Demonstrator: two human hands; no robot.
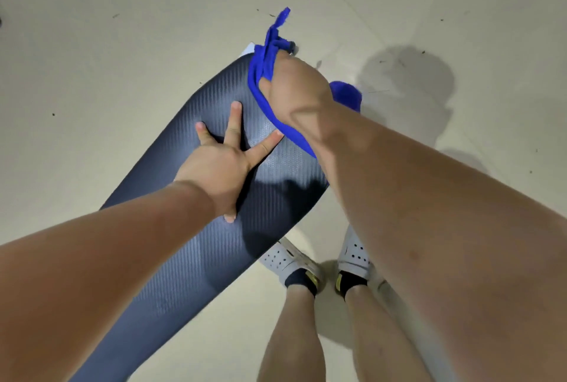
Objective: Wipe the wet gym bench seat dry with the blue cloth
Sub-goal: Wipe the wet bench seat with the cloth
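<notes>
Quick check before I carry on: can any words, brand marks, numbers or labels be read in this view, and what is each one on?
No readable text anywhere in this view.
bench seat: dark ribbed pad, no print visible.
blue cloth: plain, no legible tag.
shoes: yellow marks at the ankle openings, too small and blurred to read.
white patch past the bench's far end: too little shows to tell.

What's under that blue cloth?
The far end of the dark bench seat, where the right hand grips the blue cloth. Whether the covered patch is wet cannot be seen.
</notes>
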